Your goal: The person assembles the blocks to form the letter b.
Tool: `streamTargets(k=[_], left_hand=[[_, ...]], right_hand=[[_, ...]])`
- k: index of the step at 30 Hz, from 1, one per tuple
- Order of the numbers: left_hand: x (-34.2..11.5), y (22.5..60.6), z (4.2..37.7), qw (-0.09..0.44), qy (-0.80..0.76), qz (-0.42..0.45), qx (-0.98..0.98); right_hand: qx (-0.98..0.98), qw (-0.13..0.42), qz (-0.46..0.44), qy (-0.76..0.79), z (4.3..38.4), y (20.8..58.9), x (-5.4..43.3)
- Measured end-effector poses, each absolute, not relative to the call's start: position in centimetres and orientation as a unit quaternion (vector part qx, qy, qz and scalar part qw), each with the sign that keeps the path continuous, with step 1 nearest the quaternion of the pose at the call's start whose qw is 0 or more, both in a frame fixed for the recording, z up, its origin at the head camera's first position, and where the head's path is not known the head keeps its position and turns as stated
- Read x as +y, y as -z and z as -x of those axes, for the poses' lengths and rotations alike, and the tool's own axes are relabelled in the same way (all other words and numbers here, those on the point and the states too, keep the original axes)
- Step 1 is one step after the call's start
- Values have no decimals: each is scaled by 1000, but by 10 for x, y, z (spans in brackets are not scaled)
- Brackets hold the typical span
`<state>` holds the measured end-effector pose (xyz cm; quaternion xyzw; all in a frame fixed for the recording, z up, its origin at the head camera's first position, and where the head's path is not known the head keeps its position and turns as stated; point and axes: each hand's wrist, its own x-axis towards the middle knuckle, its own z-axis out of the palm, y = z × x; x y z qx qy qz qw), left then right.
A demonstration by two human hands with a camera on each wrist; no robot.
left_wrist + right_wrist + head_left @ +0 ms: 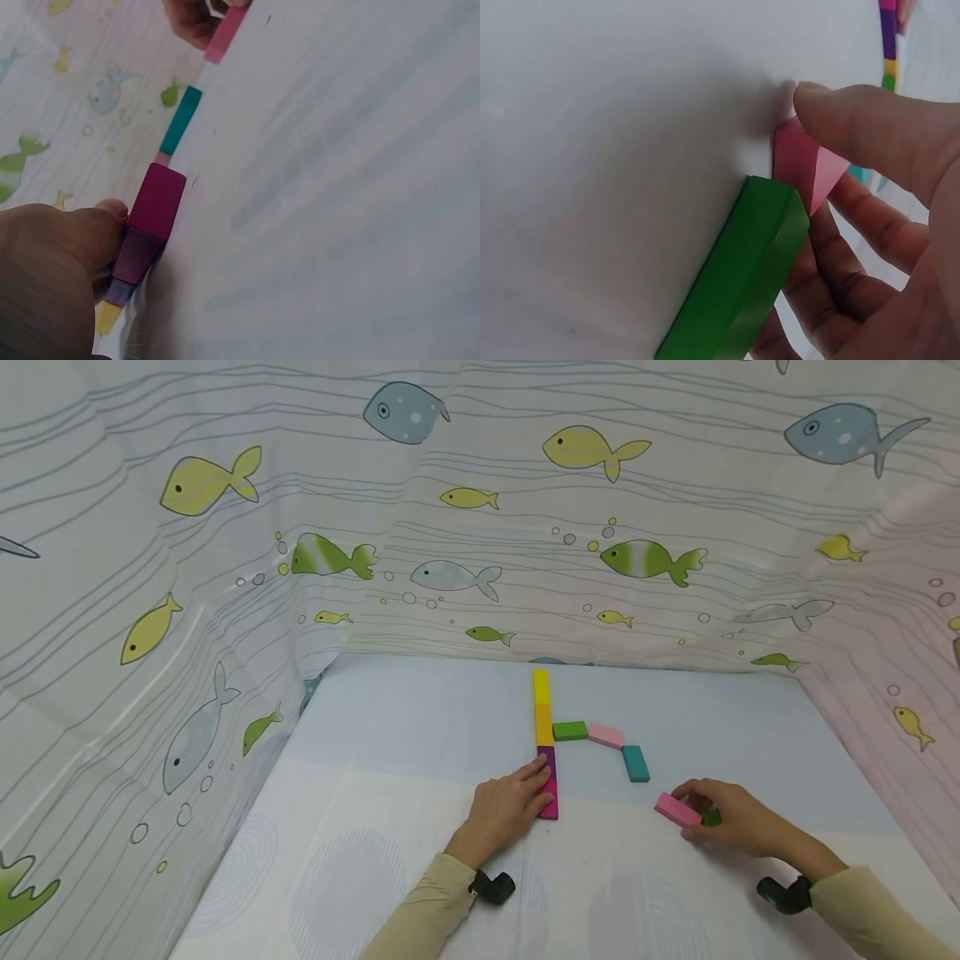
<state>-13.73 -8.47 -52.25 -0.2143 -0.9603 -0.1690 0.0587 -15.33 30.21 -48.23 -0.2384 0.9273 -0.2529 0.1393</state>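
Observation:
My left hand [506,814] rests with its fingers on the purple block [551,752] and the magenta block [551,810], which lie end to end. In the left wrist view the thumb lies along the side of this row. My right hand [738,818] pinches a pink block [677,810] between thumb and fingers, to the right of and nearer than the teal block [636,763]. A green block [739,266] sits at the pink block's end, under the right palm, partly hidden in the head view.
Beyond the purple block the row continues with an orange block [543,725] and a yellow block [542,687]. A second green block [570,731] and a light pink block [606,736] curve from the row toward the teal one. A fish-print curtain [450,543] surrounds the white table [390,727].

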Motion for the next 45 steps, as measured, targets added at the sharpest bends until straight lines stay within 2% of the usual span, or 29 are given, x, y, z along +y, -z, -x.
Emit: streamTargets(k=[12,24,34,45], left_hand=[[-86,522,137,60,173,215,-959],[-85,521,133,54,175,214,-959],[-86,521,134,58,170,218,-959],[-85,522,136,57,175,218,-959]], right_hand=[[909,97,292,280,146,487,289],[914,93,274,284,145,489,262],[915,37,294,275,146,495,252],[912,44,281,295,149,494,234]])
